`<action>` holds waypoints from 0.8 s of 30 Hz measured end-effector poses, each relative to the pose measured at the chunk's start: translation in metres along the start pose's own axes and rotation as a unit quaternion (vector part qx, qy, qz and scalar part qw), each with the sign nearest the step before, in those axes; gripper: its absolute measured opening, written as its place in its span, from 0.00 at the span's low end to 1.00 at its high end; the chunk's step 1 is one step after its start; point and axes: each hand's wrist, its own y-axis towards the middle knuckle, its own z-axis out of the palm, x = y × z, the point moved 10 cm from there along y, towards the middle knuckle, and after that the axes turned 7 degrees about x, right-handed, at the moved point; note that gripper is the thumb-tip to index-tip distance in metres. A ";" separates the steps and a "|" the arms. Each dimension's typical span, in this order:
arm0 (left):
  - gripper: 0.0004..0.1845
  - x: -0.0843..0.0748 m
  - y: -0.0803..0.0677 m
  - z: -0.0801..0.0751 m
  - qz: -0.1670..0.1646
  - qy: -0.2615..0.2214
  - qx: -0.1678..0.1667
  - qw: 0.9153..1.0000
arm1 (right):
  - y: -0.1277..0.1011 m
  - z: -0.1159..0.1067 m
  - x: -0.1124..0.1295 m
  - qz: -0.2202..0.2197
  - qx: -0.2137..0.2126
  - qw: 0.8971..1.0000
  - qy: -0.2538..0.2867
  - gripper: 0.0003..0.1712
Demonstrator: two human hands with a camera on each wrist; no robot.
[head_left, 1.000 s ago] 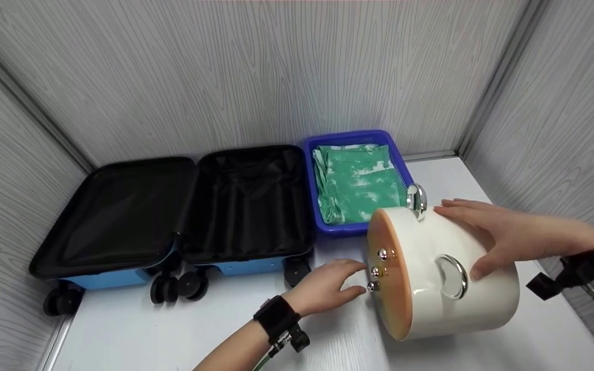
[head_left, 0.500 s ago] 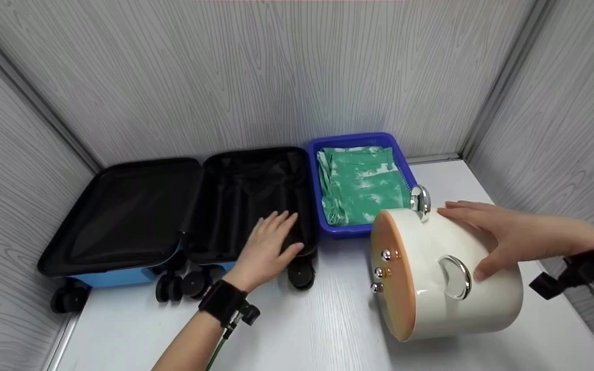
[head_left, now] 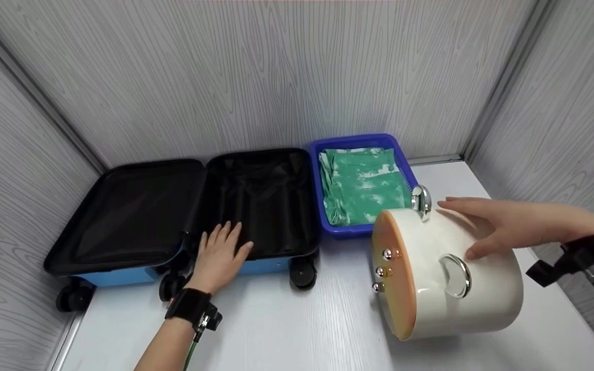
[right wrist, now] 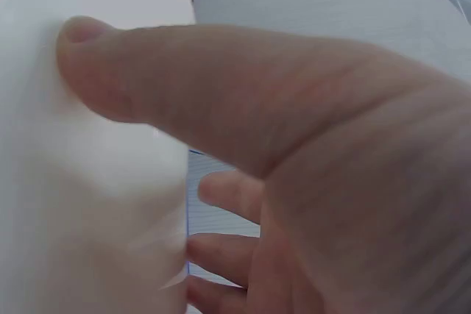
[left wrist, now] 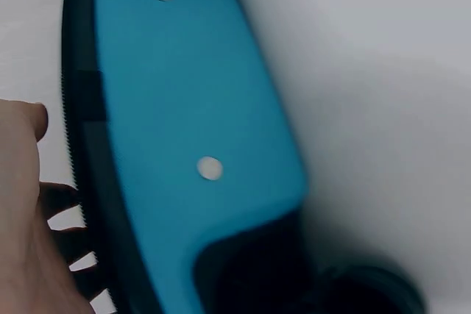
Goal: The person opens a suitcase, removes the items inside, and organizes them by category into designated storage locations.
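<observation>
An open blue suitcase (head_left: 256,267) with black lining lies flat at the back left. My left hand (head_left: 220,246) rests flat on the front rim of its right half, fingers straight and spread. In the left wrist view the blue shell (left wrist: 191,123) fills the frame, with my palm (left wrist: 26,240) at its edge. A white round case (head_left: 462,278) with an orange face and silver ring handles lies on its side at the right. My right hand (head_left: 477,221) lies on top of it with straight fingers. The thumb (right wrist: 147,71) presses the white wall (right wrist: 66,196).
A blue plastic basket (head_left: 317,170) holding folded green cloth (head_left: 364,185) stands behind the white case, next to the suitcase. Grey panel walls close in the white table (head_left: 302,330) on three sides. The suitcase's black wheels (head_left: 302,273) stick out toward me.
My left hand left the white case's orange face and moved left onto the suitcase's front rim. The right hand stayed on the case, which barely shifted.
</observation>
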 end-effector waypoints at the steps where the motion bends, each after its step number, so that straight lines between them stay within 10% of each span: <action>1: 0.37 0.004 -0.002 0.002 -0.002 0.002 -0.003 1.000 | 0.001 -0.004 0.002 0.003 -0.004 1.000 -0.001 0.56; 13: 0.33 0.007 -0.013 0.008 0.008 0.052 -0.042 0.998 | 0.033 -0.041 0.039 0.027 -0.101 0.990 -0.093 0.46; 24: 0.33 0.009 -0.014 0.012 -0.005 0.038 -0.019 0.999 | 0.047 -0.043 0.057 0.007 -0.104 0.984 -0.142 0.19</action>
